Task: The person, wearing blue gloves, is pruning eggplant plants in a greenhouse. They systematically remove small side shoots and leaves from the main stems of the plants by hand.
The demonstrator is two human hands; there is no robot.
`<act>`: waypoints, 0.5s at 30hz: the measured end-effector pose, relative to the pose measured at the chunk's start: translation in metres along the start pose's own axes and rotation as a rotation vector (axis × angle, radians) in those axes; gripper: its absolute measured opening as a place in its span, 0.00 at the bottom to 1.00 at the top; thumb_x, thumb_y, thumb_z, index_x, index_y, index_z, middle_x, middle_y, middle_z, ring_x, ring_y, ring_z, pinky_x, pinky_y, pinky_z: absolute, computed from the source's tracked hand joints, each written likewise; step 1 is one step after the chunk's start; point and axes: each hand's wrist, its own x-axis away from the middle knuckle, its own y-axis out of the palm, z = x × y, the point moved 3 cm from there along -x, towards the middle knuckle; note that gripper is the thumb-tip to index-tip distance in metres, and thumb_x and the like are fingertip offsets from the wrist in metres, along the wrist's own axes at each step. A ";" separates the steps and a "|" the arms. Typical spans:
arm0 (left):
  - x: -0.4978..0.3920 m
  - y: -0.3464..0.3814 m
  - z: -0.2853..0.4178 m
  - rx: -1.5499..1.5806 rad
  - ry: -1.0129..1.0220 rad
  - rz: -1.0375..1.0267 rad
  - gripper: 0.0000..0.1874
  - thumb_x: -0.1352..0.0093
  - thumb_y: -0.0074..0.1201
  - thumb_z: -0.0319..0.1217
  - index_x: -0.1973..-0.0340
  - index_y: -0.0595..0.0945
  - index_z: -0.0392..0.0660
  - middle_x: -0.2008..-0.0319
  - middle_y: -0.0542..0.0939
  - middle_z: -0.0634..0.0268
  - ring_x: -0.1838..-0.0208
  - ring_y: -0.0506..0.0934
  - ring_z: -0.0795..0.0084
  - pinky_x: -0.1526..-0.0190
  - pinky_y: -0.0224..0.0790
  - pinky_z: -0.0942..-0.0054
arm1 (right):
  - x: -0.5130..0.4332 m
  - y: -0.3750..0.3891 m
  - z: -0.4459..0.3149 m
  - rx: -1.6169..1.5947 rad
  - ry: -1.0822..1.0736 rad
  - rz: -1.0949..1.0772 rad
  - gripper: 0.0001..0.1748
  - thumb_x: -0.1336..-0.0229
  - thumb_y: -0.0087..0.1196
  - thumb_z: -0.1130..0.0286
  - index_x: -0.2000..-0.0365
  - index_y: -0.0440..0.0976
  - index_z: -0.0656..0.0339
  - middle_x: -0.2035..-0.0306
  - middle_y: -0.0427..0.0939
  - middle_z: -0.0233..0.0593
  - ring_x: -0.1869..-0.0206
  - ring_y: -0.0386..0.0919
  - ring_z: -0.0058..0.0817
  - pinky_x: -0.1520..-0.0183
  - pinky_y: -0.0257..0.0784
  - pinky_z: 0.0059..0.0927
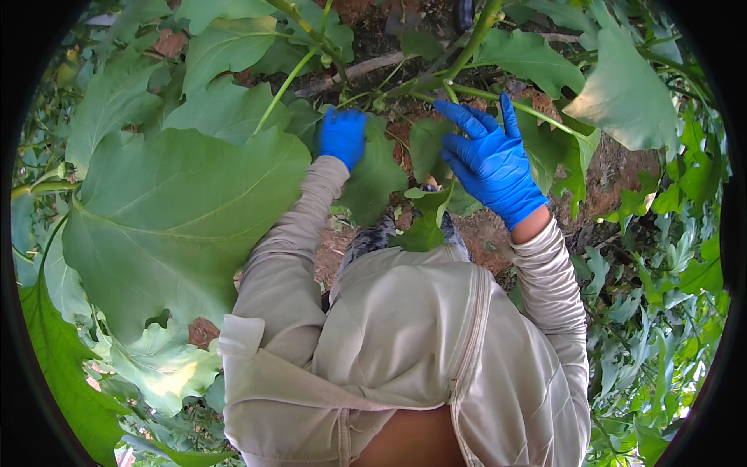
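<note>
Both my hands wear blue gloves among the stems of an eggplant plant. My left hand [343, 139] is curled beside a large lobed leaf [373, 172], below a branching stem. Its fingertips are turned away, so what they hold, if anything, is hidden. My right hand [489, 160] has its fingers apart, the little finger raised. Its fingertips lie close to a green side stem [513, 105] that branches off the thick main stem [477, 38]; I see nothing gripped in it. A smaller leaf [430, 143] hangs between the two hands.
A dark, glossy eggplant fruit [464, 14] hangs at the top edge. One broad leaf [187, 216] covers much of the left side, over part of my left sleeve. Brown soil [621, 175] shows at the right, with a dry stick [373, 65] farther up. Dense foliage lines both sides.
</note>
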 end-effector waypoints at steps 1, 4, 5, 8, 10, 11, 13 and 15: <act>-0.002 0.001 0.013 -0.063 0.137 0.241 0.19 0.33 0.47 0.38 0.46 0.77 0.64 0.47 0.77 0.63 0.37 0.69 0.60 0.32 0.45 0.44 | 0.000 0.000 0.000 -0.002 0.008 0.001 0.05 0.49 0.57 0.64 0.73 0.76 0.52 0.38 0.66 0.24 0.43 0.70 0.35 0.29 0.38 0.58; -0.009 0.053 0.036 -0.161 0.408 -0.228 0.19 0.31 0.42 0.34 0.45 0.76 0.60 0.42 0.73 0.65 0.37 0.69 0.63 0.31 0.46 0.48 | 0.000 0.001 0.003 0.011 0.010 0.002 0.04 0.49 0.57 0.64 0.74 0.76 0.52 0.39 0.67 0.25 0.43 0.70 0.33 0.29 0.38 0.58; -0.008 0.071 0.029 -0.229 0.325 -0.383 0.19 0.29 0.41 0.34 0.43 0.74 0.57 0.42 0.73 0.62 0.39 0.70 0.60 0.32 0.46 0.47 | 0.001 0.001 0.004 0.002 -0.003 0.001 0.04 0.49 0.57 0.64 0.73 0.76 0.52 0.39 0.67 0.25 0.43 0.70 0.33 0.29 0.38 0.58; 0.000 0.098 -0.001 -0.312 0.233 -0.472 0.18 0.28 0.40 0.34 0.43 0.75 0.56 0.42 0.74 0.60 0.39 0.71 0.58 0.32 0.47 0.45 | 0.003 0.002 0.008 -0.006 -0.031 0.012 0.04 0.48 0.57 0.64 0.73 0.76 0.52 0.40 0.68 0.25 0.45 0.72 0.32 0.29 0.40 0.60; 0.011 0.093 -0.025 -0.346 0.212 -0.483 0.17 0.28 0.40 0.35 0.45 0.77 0.57 0.42 0.75 0.61 0.38 0.70 0.58 0.33 0.48 0.45 | 0.002 0.004 0.009 0.010 -0.027 0.012 0.05 0.48 0.56 0.64 0.74 0.77 0.52 0.40 0.68 0.25 0.47 0.73 0.32 0.29 0.40 0.60; 0.016 0.084 -0.035 -0.364 0.197 -0.486 0.17 0.28 0.40 0.35 0.46 0.78 0.57 0.42 0.75 0.62 0.37 0.70 0.59 0.33 0.49 0.44 | 0.002 0.005 0.009 0.018 -0.029 0.014 0.05 0.48 0.56 0.64 0.74 0.77 0.52 0.40 0.68 0.26 0.48 0.73 0.32 0.30 0.40 0.60; 0.024 0.057 -0.044 -0.403 0.164 -0.488 0.17 0.29 0.41 0.35 0.48 0.80 0.58 0.41 0.75 0.63 0.36 0.69 0.59 0.34 0.50 0.44 | 0.000 0.007 0.008 0.028 -0.023 0.021 0.05 0.48 0.56 0.64 0.74 0.78 0.52 0.40 0.68 0.26 0.51 0.74 0.31 0.30 0.41 0.60; 0.024 0.027 -0.025 -0.197 0.131 -0.506 0.16 0.32 0.47 0.41 0.53 0.83 0.55 0.50 0.81 0.60 0.46 0.77 0.57 0.36 0.55 0.47 | -0.001 0.005 0.006 0.040 -0.027 0.038 0.06 0.48 0.57 0.63 0.74 0.78 0.52 0.40 0.68 0.26 0.52 0.75 0.31 0.30 0.41 0.60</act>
